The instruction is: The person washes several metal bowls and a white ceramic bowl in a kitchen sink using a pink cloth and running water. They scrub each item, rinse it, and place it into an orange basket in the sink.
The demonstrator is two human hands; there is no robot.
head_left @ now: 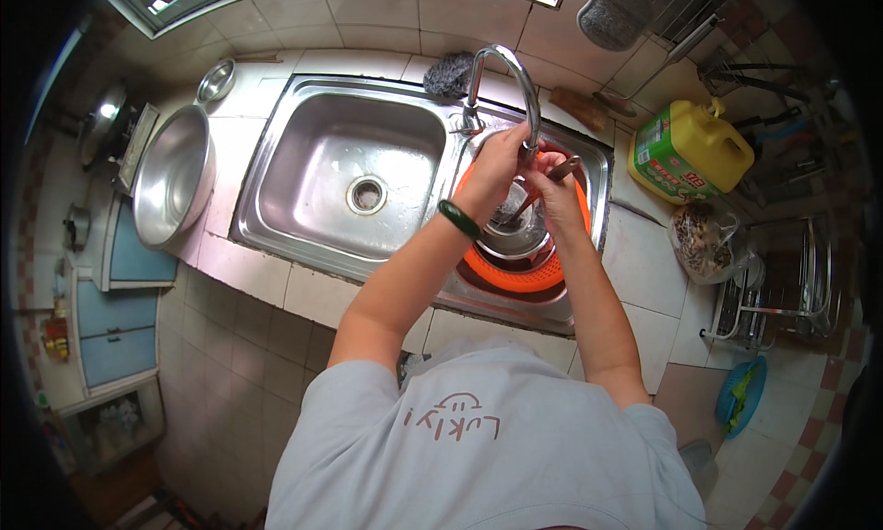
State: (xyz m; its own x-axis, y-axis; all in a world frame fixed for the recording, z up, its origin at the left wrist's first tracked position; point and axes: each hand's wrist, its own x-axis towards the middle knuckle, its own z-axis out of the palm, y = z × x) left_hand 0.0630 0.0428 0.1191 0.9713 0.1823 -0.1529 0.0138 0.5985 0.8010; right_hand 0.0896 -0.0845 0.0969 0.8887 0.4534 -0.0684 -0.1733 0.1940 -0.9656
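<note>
Both of my hands are close together under the chrome faucet (515,61), over the right basin of the steel sink. My left hand (501,159) is at the spout's end with its fingers curled in; what they close on is hidden. My right hand (557,199) grips a utensil with a brown handle (565,168), tilted with the handle end up and right. Its working end is not clear. Below sits an orange colander (524,281), with a metal bowl (506,245) inside it. A dark green bangle (459,219) is round my left wrist.
Left of my arms is the other sink basin (313,181). A large steel basin (173,181) and a small metal bowl (217,81) stand further left. At right are a yellow jug (694,153), a bag of brown pieces (706,243) and a metal rack (782,300).
</note>
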